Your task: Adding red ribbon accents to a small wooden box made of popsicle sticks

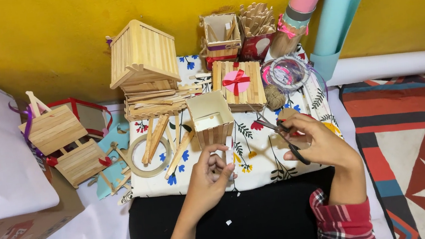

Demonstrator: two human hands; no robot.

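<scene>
My left hand (207, 177) is curled around a small pale stick piece (227, 162), just below an open square box of craft sticks (212, 118). My right hand (319, 141) grips black-handled scissors (277, 126), blades pointing up-left toward that box. Both hands hover over a floral cloth (259, 151) above a black surface (257, 222). Small white scraps lie on the black surface.
A craft-stick house (143, 58) stands at the back, with loose sticks (158, 137) and a tape roll (144, 155) in front. A flat stick panel with a red bow (238, 83), cups of sticks (258, 30), rolled paper (336, 7) and a stick easel (61, 138) surround them.
</scene>
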